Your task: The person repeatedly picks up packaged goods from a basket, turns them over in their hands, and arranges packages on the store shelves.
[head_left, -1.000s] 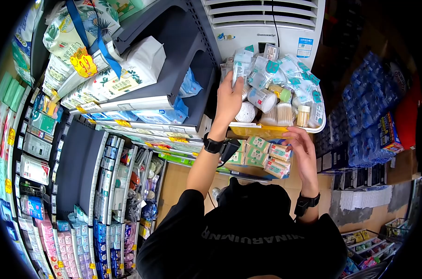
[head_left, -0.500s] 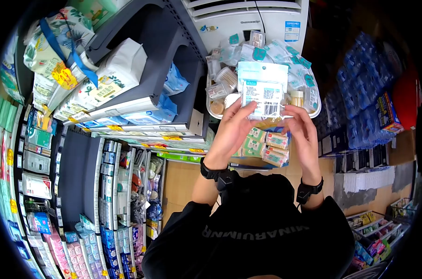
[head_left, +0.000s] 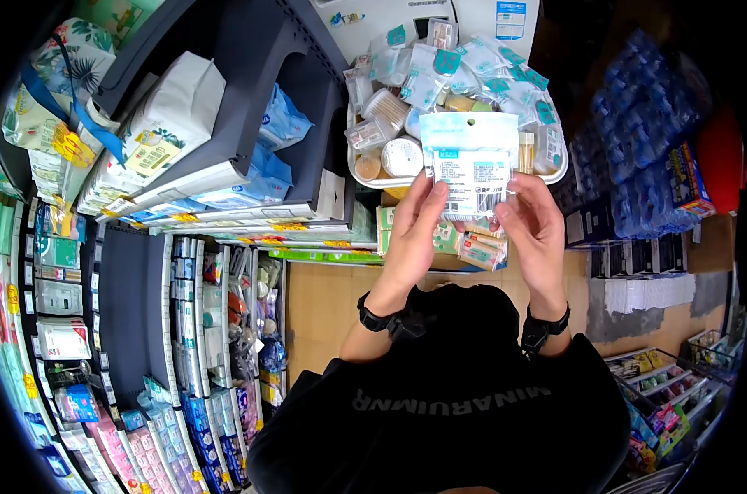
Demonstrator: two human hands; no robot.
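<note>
A small flat plastic packet (head_left: 470, 156) with a pale blue top, a hang hole and a barcode is held up between both hands. My left hand (head_left: 418, 226) pinches its lower left edge, thumb on the printed face. On the lower right, my right hand (head_left: 538, 226) grips the packet near the barcode. Behind it stands a white basket (head_left: 365, 183) full of small packaged goods, among them a tub of cotton swabs (head_left: 386, 107), a round white-lidded tub (head_left: 402, 156) and several clear bags (head_left: 427, 78). What the packet contains is hidden.
Below the basket lie green and pink packs (head_left: 480, 251). A dark shelf unit (head_left: 254, 99) with blue packs (head_left: 266, 177) runs along the left. Wrapped blue bottles (head_left: 649, 148) are stacked at the right. A white appliance (head_left: 513, 20) stands behind the basket.
My right hand has closed from loosely spread fingers onto the packet's lower right edge. The view has shifted, so the basket and shelves appear further left and slightly higher.
</note>
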